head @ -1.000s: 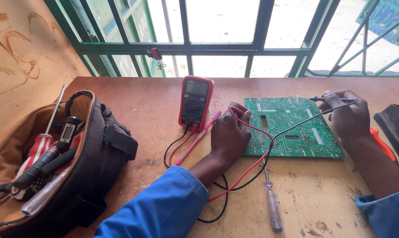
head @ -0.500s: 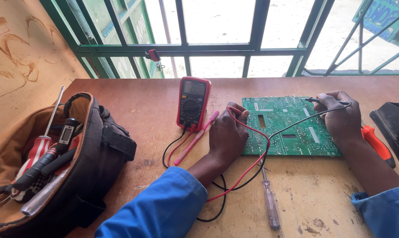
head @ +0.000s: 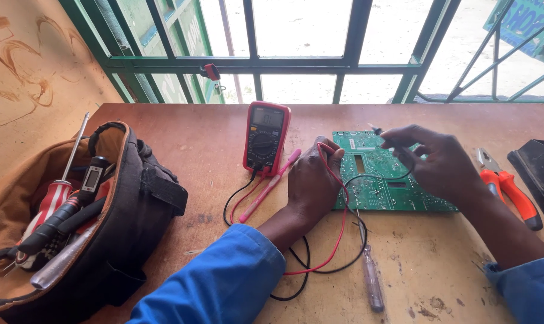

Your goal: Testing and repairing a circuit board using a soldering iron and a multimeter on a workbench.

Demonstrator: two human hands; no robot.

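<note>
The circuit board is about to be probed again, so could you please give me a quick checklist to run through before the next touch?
1. Green circuit board lies flat on the wooden table: ok.
2. Left hand holds the red probe lead at the board's left edge: ok; tip contact cannot tell.
3. Right hand holds the black probe over the board's top area: ok; exact pad cannot tell.
4. Red multimeter faces the person: ok; dial setting and display cannot tell.
5. Leads loop across the clear-handled screwdriver: not ok, may snag.
6. Orange-handled pliers lie off the board: ok.
</note>
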